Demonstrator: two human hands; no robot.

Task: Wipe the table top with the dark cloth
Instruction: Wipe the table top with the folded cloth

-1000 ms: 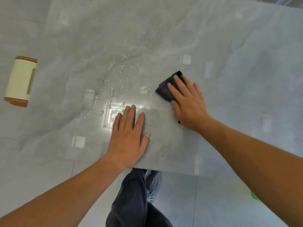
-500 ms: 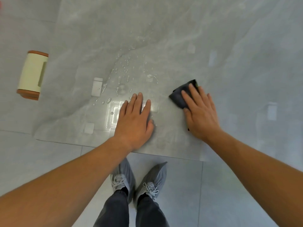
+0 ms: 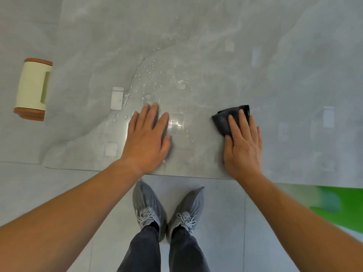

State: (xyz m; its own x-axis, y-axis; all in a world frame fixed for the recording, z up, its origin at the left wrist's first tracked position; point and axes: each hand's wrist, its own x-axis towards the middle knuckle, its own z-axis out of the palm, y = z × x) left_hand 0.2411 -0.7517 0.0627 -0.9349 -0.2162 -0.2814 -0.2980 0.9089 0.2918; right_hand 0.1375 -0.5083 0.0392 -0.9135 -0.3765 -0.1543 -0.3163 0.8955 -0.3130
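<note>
Flat-palmed, the right hand [image 3: 242,142] presses the dark cloth [image 3: 225,119] onto the table top [image 3: 216,46], fingers together and extended, nothing pinched; part of the cloth is hidden under the palm. Left hand [image 3: 148,136] lies to the left of the cloth, also flat on the surface, fingers loosely spread, holding nothing. Both forearms reach in from the near side, wrists crossing the table's near edge [image 3: 186,174].

Cloth sits close to that near edge, with its folded corner showing beyond the fingertips. Beyond the cloth and to its right the surface runs wide and bare. Water droplets [image 3: 151,75] are scattered beyond and left of the cloth, just past the left hand's fingertips.

Table top: grey, glossy, marbled veining, reflecting pale rectangles of light. Cloth: soft, matte, charcoal, bunched into a rough wedge. Far left of the cloth, off the table's left edge, a cream cylinder with brown ends [image 3: 32,89]. Below the near edge, grey laced shoes [image 3: 167,211] on pale floor tiles [image 3: 225,222].
</note>
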